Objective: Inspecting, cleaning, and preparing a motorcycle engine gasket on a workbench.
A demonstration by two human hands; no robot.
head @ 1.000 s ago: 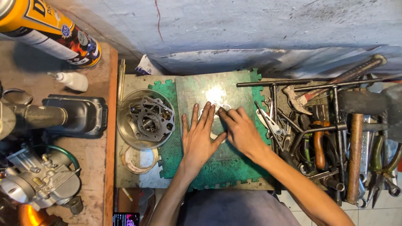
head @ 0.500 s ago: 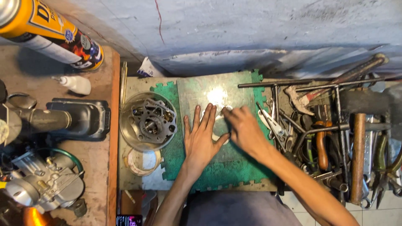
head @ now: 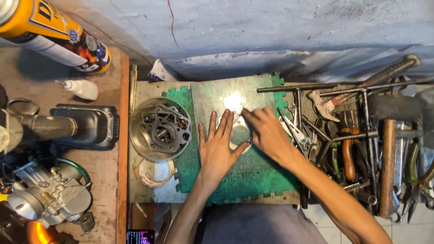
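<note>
Green foam matting (head: 199,174) covers the middle of the tabletop (head: 140,90), with a scuffed glass plate (head: 212,92) laid over it. Right of it lies a heap of hand tools (head: 361,144); left, a metal bowl (head: 138,135) of gaskets. The left hand (head: 218,147) lies flat, fingers spread, pinning a pale thin gasket (head: 238,135) to the plate. The right hand (head: 266,131) presses its fingertips on the gasket's far edge. This looks like smoothing or rubbing the gasket flat; steady, even pressure seems needed next.

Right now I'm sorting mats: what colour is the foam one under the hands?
Green foam mat, head view.
</note>
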